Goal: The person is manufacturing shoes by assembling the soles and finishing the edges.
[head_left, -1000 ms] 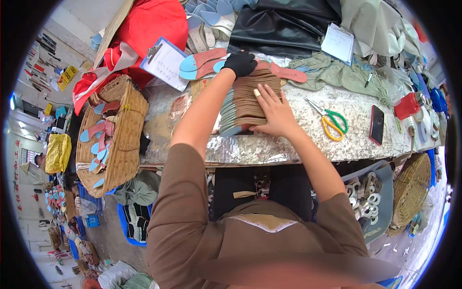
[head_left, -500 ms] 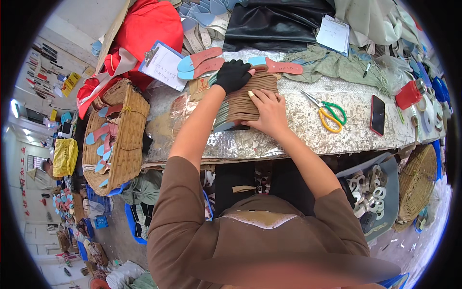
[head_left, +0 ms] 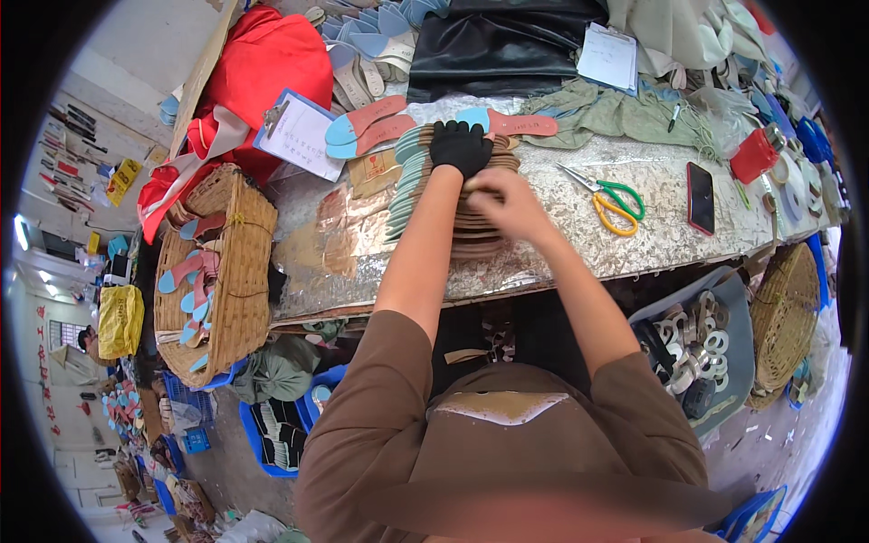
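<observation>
A fanned stack of insoles (head_left: 480,237), brown on one side and pale green along the left, lies on the worktable in front of me. My left hand (head_left: 462,149), in a black fingerless glove, rests over the far part of the stack with its fingers bent down around it. Just nearer and to the right, my bare right hand (head_left: 509,204) is over the stack's right side, thumb toward the glove. Motion smears its fingers, so whether it holds an insole cannot be made out. Behind the glove lie a red-and-blue insole (head_left: 516,124) and a pair of similar insoles (head_left: 371,127).
Scissors (head_left: 608,201) with green and yellow handles and a phone (head_left: 701,199) lie to the right. A wicker basket (head_left: 244,262) of insoles stands left, near a clipboard (head_left: 303,136). Black sheet material (head_left: 498,45) covers the back. A grey bin (head_left: 733,371) of rolls stands lower right.
My left hand has slid right over the far part of the stack. My right hand has lifted from flat on the insoles and is moving, blurred. The view has shifted slightly.
</observation>
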Available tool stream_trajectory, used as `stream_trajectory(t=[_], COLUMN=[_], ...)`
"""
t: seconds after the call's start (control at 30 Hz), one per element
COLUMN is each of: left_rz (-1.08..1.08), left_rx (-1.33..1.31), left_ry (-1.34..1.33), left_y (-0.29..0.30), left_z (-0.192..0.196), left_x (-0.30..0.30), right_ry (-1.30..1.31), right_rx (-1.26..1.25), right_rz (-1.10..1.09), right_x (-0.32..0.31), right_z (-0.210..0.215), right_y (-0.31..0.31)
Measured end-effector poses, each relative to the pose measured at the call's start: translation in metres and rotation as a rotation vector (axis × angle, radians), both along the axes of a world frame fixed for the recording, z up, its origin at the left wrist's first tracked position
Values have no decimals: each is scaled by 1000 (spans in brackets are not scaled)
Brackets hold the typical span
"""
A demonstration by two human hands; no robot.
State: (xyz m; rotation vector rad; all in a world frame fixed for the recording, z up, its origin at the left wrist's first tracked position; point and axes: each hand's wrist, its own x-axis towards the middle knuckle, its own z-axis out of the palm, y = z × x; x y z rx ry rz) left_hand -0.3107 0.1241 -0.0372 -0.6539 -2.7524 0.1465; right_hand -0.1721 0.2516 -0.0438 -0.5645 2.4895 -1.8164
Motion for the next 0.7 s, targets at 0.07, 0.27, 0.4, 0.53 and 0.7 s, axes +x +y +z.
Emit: stream_trajectory(t=[0.07, 0.27, 0.4, 0.53, 0.7], left_rz=[-79, -67, -160, -95, -125], left_rx=[-10, 36, 117, 166, 189], left_ry=[-276, -80, 22, -81, -82], left_y=[6, -5, 21, 7, 0], left_z=[16, 0, 4, 4, 13], left_x=[-2, -10, -11, -8, -9], right_ry=[115, 285, -10, 347, 614], right_rx=[-350, 475, -226, 277, 481], right_rz=[-260, -501, -239, -476, 18], right_x=[-22, -89, -101, -36, 89], right_z=[-8, -28, -20, -23, 9], right_y=[21, -4, 40, 36, -17])
